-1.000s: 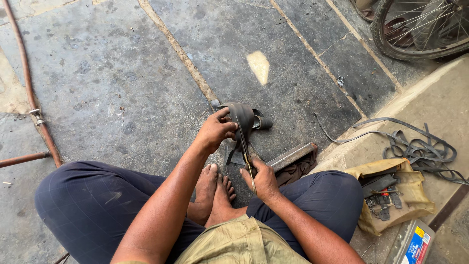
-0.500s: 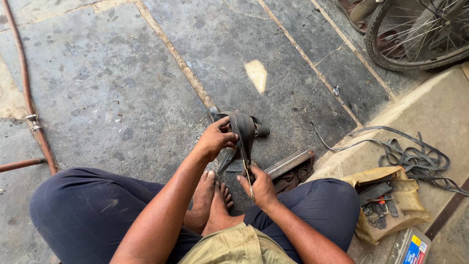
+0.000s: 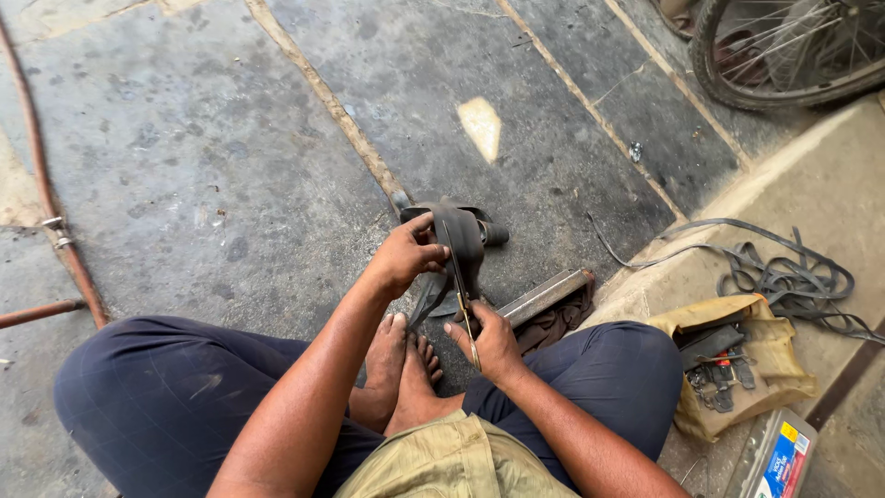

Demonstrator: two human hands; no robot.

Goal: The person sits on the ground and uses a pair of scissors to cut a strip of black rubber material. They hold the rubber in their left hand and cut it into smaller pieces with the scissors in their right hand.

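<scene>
I sit cross-legged on a stone floor, bare feet tucked in. My left hand (image 3: pixel 406 258) grips a folded black rubber inner tube (image 3: pixel 466 242) and holds it up off the floor. My right hand (image 3: pixel 490 341) holds a thin metal tool, apparently scissors (image 3: pixel 464 309), with the blade running up along the tube's edge. A loose end of the tube hangs down between my hands toward my feet.
A metal bar (image 3: pixel 546 295) lies on a dark rag beside my right knee. On the raised kerb at right sit a tan tool pouch (image 3: pixel 737 360), black rubber strips (image 3: pixel 784 277) and a small box (image 3: pixel 772 461). A bicycle wheel (image 3: pixel 784 55) stands top right; a reddish hose (image 3: pixel 46 203) runs at left.
The view has shifted a little; my hands keep their hold, and the tool has worked slightly further along the tube.
</scene>
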